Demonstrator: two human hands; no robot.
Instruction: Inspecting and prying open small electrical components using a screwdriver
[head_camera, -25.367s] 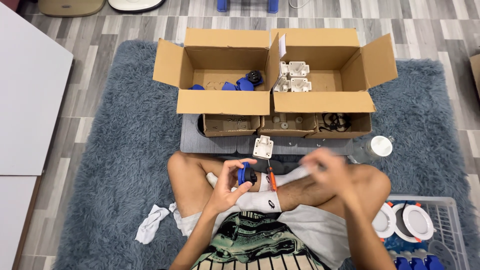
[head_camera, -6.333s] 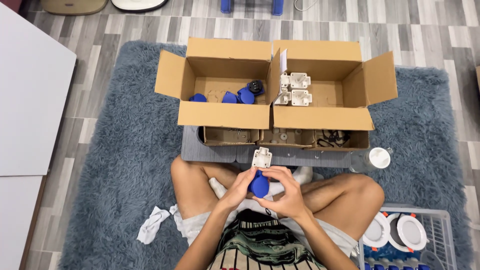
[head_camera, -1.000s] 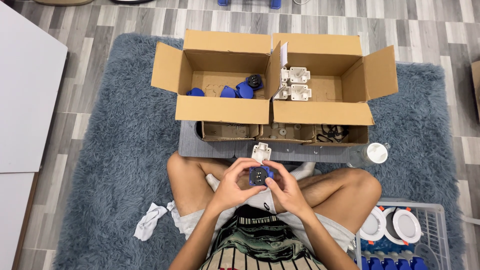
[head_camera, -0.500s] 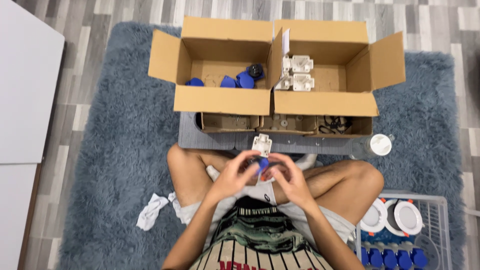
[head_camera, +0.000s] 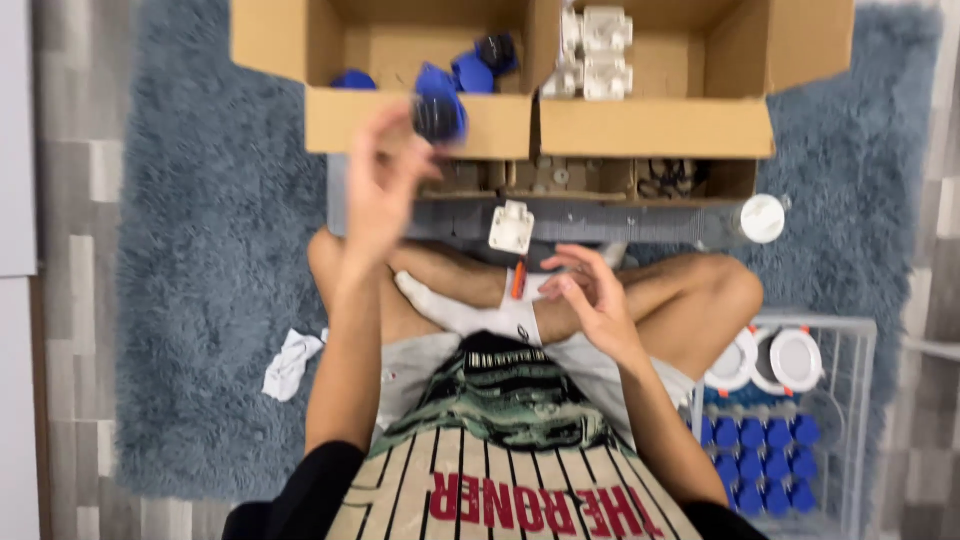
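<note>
My left hand (head_camera: 385, 175) is raised and blurred, holding a small blue and black part (head_camera: 438, 112) at the front wall of the left cardboard box (head_camera: 415, 125). Several blue parts (head_camera: 470, 70) lie inside that box. My right hand (head_camera: 590, 295) rests above my crossed legs, fingers loosely apart and holding nothing. An orange-handled tool (head_camera: 518, 280) lies on my white sock beside it. A small white plastic part (head_camera: 511, 228) sits on the grey board in front of my legs.
The right cardboard box (head_camera: 655, 125) holds white parts (head_camera: 598, 50). A white round cap (head_camera: 763, 218) lies on the blue shaggy rug (head_camera: 200, 300). A wire basket (head_camera: 850, 420) at right holds white round fixtures and several blue pieces. A crumpled white cloth (head_camera: 290, 362) lies left.
My left hand has lifted the blue part from my lap up toward the left box. My right hand let go and stayed over my legs. The camera has tilted down and closer.
</note>
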